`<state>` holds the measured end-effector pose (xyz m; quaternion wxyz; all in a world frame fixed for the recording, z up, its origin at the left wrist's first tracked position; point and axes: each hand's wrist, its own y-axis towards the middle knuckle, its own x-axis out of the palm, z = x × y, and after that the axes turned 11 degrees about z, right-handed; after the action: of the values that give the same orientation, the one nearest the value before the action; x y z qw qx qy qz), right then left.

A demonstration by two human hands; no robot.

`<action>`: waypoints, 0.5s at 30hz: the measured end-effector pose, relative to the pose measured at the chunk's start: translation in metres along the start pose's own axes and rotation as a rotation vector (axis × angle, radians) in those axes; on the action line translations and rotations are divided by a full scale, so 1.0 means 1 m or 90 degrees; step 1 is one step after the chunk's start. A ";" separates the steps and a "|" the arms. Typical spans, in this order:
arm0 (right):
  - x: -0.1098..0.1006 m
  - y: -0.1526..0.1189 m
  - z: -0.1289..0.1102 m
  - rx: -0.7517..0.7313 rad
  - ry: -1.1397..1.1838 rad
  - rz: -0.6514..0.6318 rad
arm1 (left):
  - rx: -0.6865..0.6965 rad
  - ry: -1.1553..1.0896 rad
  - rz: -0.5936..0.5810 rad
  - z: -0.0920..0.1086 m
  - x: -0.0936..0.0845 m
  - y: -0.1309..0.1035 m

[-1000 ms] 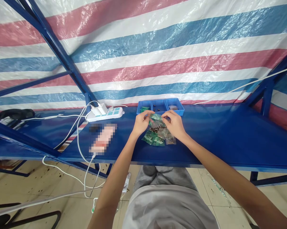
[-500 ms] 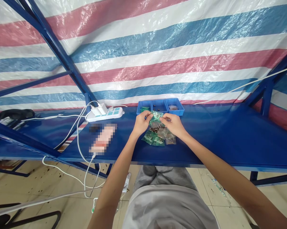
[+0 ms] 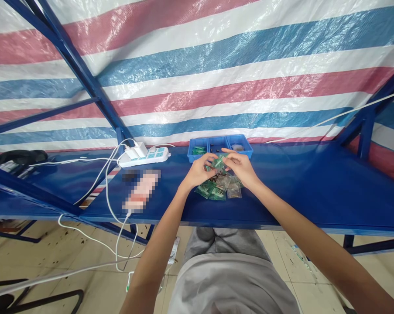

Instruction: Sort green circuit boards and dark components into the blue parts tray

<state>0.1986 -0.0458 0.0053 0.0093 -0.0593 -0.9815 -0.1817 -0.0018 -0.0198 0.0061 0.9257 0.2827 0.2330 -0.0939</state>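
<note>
Between my hands, above a small pile, is a small green-tinted clear plastic bag (image 3: 219, 162). My right hand (image 3: 240, 167) pinches its right side with thumb and fingers. Around its left edge curl the fingers of my left hand (image 3: 199, 171), the thumb lower and apart from the index finger; the exact contact is partly hidden. Beneath lie several green bags (image 3: 217, 193) and clear bags (image 3: 234, 190) with small metal-looking pieces inside. Loose dark small parts partly show among them. Just behind my hands stands a blue three-compartment tray (image 3: 190, 158), with green bags in its left section.
A white power strip (image 3: 162, 155) with plugged-in chargers stands at the back left of the blue table (image 3: 298, 183). Nearer me is a blurred-out item (image 3: 142, 192) with a white cable (image 3: 118, 244) running off the edge. Blue metal posts (image 3: 82, 78) rise at the left.
The green bag has shifted slightly right and turned. My left thumb and index finger have spread apart, and my right fingers have moved up over the bag. More of the tray's left section shows.
</note>
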 end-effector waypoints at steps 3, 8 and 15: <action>0.000 -0.001 -0.002 0.008 0.005 -0.005 | 0.007 0.009 0.022 0.001 0.000 0.001; 0.002 -0.002 -0.004 0.027 -0.028 0.008 | 0.020 0.039 0.047 0.000 0.000 0.003; 0.001 -0.001 -0.001 0.030 -0.079 0.023 | -0.005 0.023 0.094 0.000 0.001 0.002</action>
<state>0.1973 -0.0470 0.0061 -0.0465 -0.0882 -0.9830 -0.1543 0.0000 -0.0186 0.0066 0.9270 0.2967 0.2284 -0.0197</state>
